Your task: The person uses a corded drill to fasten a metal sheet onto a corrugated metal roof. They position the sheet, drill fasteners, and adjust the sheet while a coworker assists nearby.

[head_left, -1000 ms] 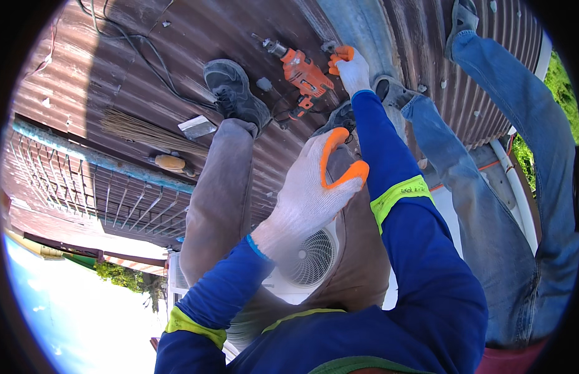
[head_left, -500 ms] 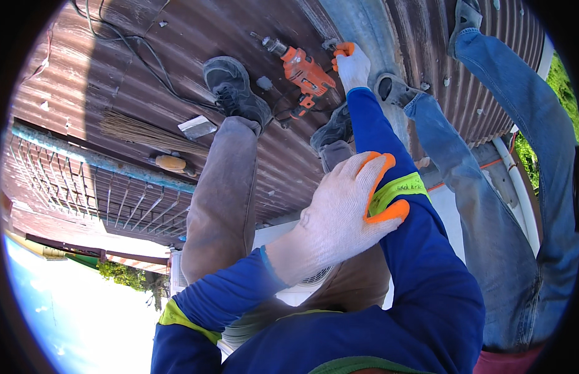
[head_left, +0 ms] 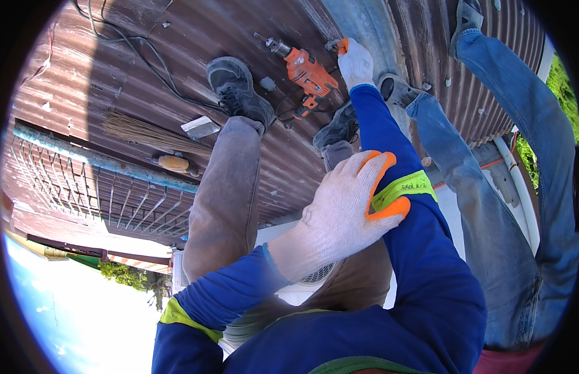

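Observation:
My left hand (head_left: 342,215), in a white knit glove with orange-coated fingers, is open in front of my right sleeve, thumb and fingers apart. It holds nothing that I can see. Stretched out far ahead, my right hand (head_left: 355,61) wears the same kind of glove, its fingers curled closed over the grey metal flashing (head_left: 355,15). A small grey lump (head_left: 332,44) shows at its fingertips; whether they grip it is hard to make out. An orange power drill (head_left: 311,73) lies on the brown corrugated roof (head_left: 177,47), left of my right hand.
Dark cord (head_left: 137,47) winds over the roof. Left of my shoe (head_left: 233,87) lie a flat grey block (head_left: 200,128), a stick broom (head_left: 146,134) and a wooden-handled tool (head_left: 173,163). A metal grille (head_left: 102,187) borders the left. Another person's jeans-clad legs (head_left: 514,106) stand at right.
My right hand has shifted slightly forward and its fingers have curled in more. My left hand stays almost where it was. The view has moved a little.

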`<state>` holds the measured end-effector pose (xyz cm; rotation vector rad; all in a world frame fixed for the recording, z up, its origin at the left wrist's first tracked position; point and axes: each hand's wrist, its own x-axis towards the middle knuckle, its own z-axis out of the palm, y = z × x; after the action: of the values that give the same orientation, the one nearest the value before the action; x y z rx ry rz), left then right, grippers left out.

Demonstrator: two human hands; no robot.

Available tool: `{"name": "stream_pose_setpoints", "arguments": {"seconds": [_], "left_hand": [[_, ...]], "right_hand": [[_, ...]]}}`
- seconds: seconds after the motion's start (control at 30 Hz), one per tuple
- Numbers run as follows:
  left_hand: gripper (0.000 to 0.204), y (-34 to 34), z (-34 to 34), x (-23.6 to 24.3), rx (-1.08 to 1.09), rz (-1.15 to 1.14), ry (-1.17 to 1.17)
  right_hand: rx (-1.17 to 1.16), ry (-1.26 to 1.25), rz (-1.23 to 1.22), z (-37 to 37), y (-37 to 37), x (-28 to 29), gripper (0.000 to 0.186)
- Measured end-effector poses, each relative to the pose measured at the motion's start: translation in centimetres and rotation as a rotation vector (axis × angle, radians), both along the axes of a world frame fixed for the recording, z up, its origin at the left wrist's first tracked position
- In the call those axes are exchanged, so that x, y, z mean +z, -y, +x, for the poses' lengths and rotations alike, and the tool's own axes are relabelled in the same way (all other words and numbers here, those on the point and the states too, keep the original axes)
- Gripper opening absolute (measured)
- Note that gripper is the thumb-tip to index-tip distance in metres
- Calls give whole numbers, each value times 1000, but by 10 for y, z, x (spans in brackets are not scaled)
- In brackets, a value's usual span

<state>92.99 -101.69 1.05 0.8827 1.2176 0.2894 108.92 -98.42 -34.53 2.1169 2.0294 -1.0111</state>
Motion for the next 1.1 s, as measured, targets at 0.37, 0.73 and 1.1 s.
{"name": "stream_pose_setpoints", "arguments": {"seconds": [0.37,0.73,1.1], "left_hand": [[71,-3,-3,0,28,-13,7],[70,-8,0,2,26,-48,42],[69,0,-3,-1,46,33,-10]], "right_hand": [[-128,-131,-73,13,7,-19,22],[-860,-502,-405,-9,3,4,19],[-157,-184,-311,8,-21,-19,24]]}}
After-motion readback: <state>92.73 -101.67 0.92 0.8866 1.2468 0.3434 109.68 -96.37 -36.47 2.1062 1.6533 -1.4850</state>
